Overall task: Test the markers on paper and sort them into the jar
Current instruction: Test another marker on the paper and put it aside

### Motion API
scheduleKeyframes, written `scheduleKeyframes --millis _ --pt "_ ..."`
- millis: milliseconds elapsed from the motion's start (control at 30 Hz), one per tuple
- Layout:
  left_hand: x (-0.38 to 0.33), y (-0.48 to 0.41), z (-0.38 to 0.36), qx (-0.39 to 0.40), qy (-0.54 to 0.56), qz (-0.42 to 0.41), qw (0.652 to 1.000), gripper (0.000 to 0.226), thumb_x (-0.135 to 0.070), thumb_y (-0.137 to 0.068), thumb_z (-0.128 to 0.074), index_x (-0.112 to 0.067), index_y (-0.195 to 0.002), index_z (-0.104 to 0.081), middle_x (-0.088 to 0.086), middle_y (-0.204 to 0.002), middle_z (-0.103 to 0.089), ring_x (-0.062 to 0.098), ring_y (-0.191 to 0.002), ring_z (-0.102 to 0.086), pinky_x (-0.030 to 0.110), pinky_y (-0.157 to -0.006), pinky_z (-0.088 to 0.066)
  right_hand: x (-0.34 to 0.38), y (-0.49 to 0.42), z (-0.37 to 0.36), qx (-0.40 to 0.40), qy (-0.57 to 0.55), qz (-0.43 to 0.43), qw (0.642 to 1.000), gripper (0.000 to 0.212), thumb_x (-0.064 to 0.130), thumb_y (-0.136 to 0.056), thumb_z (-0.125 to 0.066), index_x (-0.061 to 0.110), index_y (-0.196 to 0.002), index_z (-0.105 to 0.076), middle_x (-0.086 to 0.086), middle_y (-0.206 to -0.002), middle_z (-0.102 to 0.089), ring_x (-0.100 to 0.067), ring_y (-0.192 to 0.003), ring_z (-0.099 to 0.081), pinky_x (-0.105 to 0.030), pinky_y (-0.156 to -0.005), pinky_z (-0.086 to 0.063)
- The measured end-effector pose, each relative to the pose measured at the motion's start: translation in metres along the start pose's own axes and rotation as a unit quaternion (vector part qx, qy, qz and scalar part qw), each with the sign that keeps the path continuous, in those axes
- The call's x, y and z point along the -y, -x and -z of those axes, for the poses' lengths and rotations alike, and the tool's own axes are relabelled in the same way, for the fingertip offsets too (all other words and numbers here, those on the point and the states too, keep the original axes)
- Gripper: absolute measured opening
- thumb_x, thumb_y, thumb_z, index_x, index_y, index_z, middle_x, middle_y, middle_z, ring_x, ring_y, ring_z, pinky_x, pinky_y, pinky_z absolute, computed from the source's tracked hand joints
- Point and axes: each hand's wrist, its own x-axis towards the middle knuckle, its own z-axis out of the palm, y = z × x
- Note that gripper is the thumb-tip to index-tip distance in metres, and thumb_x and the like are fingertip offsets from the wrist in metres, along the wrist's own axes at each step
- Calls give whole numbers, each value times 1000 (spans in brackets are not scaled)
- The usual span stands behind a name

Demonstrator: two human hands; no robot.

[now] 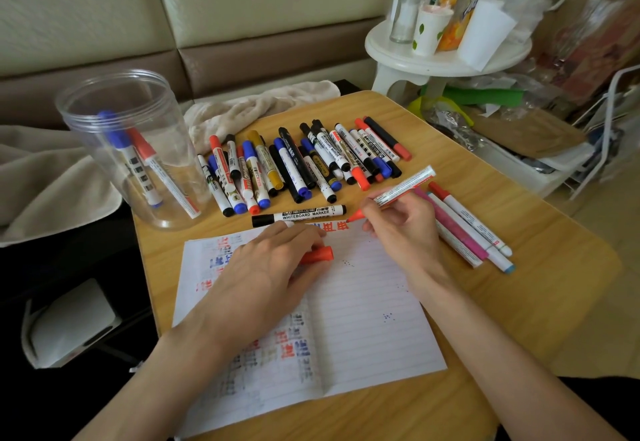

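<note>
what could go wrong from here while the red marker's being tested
1. The red marker in the right hand writes at the top edge of the paper; its tip could slip onto the table.
2. The left hand, holding the red cap, lies just below the fresh red strokes and might smear them.

We see one end only of red plastic marker cap (320, 254); rest buried in left hand (266, 267) grip. Mid-barrel of white-barrelled red marker (405, 186) hidden inside right hand (401, 229) pinch. Left of that pinch, red characters (332, 226) partly covered. Barrel print above pinch too small for us.
</note>
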Motion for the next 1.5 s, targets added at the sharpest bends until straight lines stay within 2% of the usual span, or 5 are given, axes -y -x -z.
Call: scheduleKeyframes --millis 467,700,867,1100,1500 --pt "-4 -6 4 -86 73 55 992 32 -53 -95 -54 -28 -108 -68 -18 -86 -62 5 -70 -59 32 -62 -54 23 12 1 152 -87 -11 984 7 10 -95 -73 7 -101 -73 -18 -91 -77 -23 -81 -72 -32 -72 -54" --pt "-5 -6 8 -90 95 57 990 27 -52 -96 -52 -37 -113 -66 -15 -77 -67 5 -68 -64 24 -62 -51 19 16 0 212 -67 -2 975 20 19 -90 -79 7 -106 -78 1 -92 -79 -4 -82 -70 -18 -71 -51" --pt "-1 -9 10 -109 127 62 984 20 -48 -96 -55 -33 -98 -67 -18 -73 -63 8 -73 -62 19 -64 -47 23 10 2 227 -68 -63 969 64 63 -81 -74 8 -113 -77 -1 -76 -65 -11 -70 -57 -25 -67 -45" --pt "6 -10 17 -116 143 69 980 39 -53 -91 -52 -28 -113 -74 -26 -85 -67 -5 -86 -62 8 -72 -45 25 2 17 199 -159 -79 964 27 23 -87 -77 2 -104 -77 -14 -84 -72 -22 -74 -67 -29 -65 -53" --pt "21 -10 16 -122 107 72 984 19 -32 -98 -61 -28 -110 -76 -31 -93 -62 -4 -86 -63 7 -76 -46 25 4 14 233 40 42 971 25 11 -92 -75 14 -117 -77 -3 -84 -78 -13 -67 -69 -23 -67 -57"
